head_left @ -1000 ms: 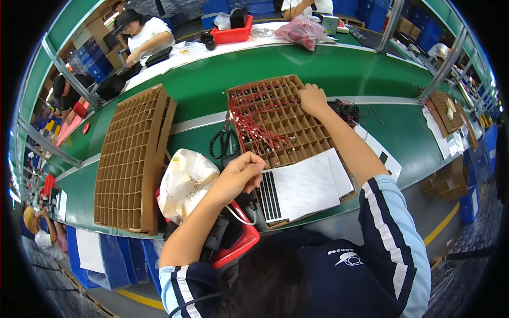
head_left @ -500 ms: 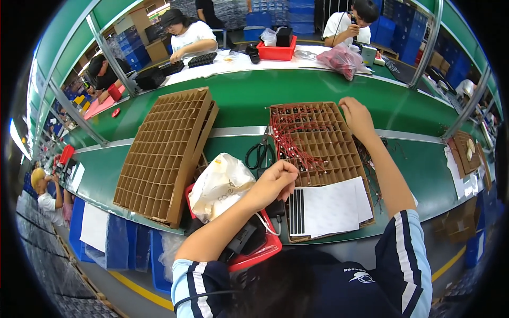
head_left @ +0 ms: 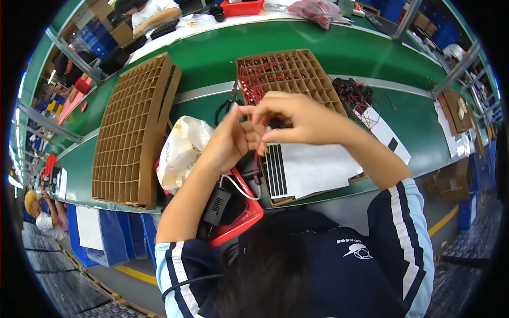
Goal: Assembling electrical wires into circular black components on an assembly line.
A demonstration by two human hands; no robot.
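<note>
On the far left a divided carton (head_left: 127, 127) rests on the green counter (head_left: 204, 108); beside it, a white bag (head_left: 185, 153) sits in a red tray (head_left: 244, 225). The left hand (head_left: 233, 139) is half open, palm turned inward, fingers loosely curled. A thin red wire (head_left: 256, 161) hangs just beneath the meeting fingertips; which hand grips it, I cannot tell. The right hand (head_left: 291, 119) is narrow, thumb near fingers, above white sheets (head_left: 313, 165). Good handling here means a light pinch, one hand steadying while the other works, with no tugging on the wire. Behind, a second carton (head_left: 321, 79) holds tangled red leads (head_left: 252, 79), best kept clear of the wrists.
</note>
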